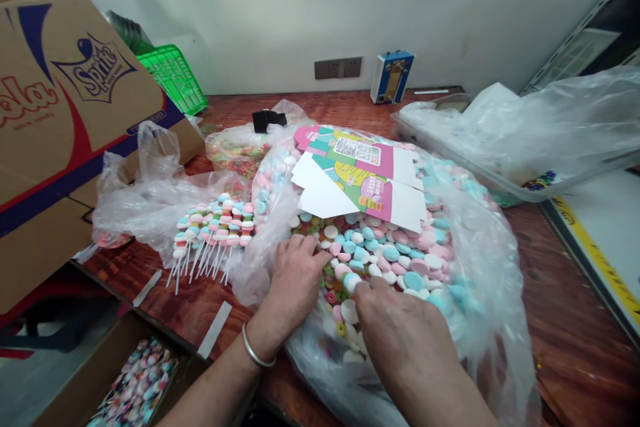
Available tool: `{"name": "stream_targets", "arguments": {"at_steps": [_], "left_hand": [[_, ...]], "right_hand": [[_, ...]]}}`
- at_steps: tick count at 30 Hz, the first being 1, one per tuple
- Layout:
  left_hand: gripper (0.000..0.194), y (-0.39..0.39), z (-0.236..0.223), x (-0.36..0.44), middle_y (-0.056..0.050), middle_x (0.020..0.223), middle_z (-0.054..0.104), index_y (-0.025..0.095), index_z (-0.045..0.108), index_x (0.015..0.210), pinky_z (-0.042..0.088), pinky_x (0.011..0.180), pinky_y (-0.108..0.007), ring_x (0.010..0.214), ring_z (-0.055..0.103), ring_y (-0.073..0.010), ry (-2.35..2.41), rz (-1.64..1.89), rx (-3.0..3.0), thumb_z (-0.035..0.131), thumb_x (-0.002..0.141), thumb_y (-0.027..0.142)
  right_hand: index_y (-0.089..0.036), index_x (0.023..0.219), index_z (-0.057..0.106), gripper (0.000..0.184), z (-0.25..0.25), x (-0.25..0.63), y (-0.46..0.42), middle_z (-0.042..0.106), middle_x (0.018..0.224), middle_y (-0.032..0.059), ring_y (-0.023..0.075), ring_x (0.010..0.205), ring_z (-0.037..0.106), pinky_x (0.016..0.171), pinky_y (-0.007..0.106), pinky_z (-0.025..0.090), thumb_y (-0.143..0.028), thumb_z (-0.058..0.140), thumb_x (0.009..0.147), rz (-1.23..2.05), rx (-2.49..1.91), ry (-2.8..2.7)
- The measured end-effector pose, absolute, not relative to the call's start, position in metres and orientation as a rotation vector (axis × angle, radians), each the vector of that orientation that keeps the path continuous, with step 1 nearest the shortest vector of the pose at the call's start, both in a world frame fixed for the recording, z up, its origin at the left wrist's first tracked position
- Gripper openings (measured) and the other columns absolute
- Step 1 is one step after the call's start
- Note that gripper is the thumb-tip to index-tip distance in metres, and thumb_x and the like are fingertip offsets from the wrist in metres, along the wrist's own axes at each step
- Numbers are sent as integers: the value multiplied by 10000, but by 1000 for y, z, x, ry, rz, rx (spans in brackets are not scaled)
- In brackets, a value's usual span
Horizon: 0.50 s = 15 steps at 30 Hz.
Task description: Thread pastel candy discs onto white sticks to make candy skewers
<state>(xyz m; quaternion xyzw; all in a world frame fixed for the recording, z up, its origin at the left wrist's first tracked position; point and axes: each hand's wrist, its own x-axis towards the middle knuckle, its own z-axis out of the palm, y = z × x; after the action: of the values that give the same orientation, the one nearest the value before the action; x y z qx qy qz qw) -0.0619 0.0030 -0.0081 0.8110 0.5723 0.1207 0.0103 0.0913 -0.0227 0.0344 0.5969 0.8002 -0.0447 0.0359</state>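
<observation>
A large clear plastic bag (493,267) lies open in front of me, full of pink, blue and white candy discs (393,253) with colourful gummy rings (330,297) among them. My right hand (400,323) is closed at the near end of a short row of stacked candies (345,273), apparently a candy skewer; its stick is hidden by the fingers. Over the gummy rings at the bag's left, my left hand (297,273) has its fingers curled down. What its fingertips hold, if anything, is hidden. Finished-looking candy skewers (215,227) with white sticks lie to the left.
Flattened printed cartons (360,177) rest on the bag. A cardboard box (60,93) and green basket (175,77) stand left; a box of candy skewers (145,367) is below. A clear tub (465,153) with plastic sits right, a small blue box (393,77) by the wall.
</observation>
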Motion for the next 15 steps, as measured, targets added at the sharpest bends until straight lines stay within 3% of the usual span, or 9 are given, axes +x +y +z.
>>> {"name": "stream_targets", "arguments": {"at_steps": [4, 8, 11, 15], "left_hand": [[155, 9, -6, -66, -65, 962, 611, 233, 686, 917, 401, 814, -420, 982, 502, -258, 1721, 427, 2526, 570, 855, 150], [71, 13, -5, -72, -76, 1038, 647, 176, 661, 873, 442, 891, -386, 1022, 562, -225, 1535, 904, 2100, 629, 813, 156], [137, 13, -4, -70, -62, 888, 688, 157, 630, 891, 507, 736, -291, 848, 645, -177, 1335, 1121, 1416, 674, 799, 250], [313, 10, -4, -61, -7, 704, 667, 144, 577, 835, 496, 596, -185, 680, 662, -120, 1065, 1194, 744, 798, 684, 306]], "right_hand": [[-222, 712, 644, 219, 30, 111, -21, 681, 670, 26, 193, 545, 666, 440, 259, 202, -41, 536, 772, -144, 1824, 2473], [-261, 669, 575, 215, 19, 138, -35, 622, 579, -29, 153, 417, 582, 391, 272, 220, -257, 507, 874, 85, 2012, 2675], [-270, 817, 613, 292, 12, 146, -49, 670, 682, -35, 120, 517, 632, 422, 237, 356, -374, 384, 965, 96, 2069, 2960], [-245, 1014, 643, 274, 7, 143, -61, 710, 768, -29, 87, 608, 668, 495, 176, 421, -316, 379, 983, 84, 2058, 3146]]}}
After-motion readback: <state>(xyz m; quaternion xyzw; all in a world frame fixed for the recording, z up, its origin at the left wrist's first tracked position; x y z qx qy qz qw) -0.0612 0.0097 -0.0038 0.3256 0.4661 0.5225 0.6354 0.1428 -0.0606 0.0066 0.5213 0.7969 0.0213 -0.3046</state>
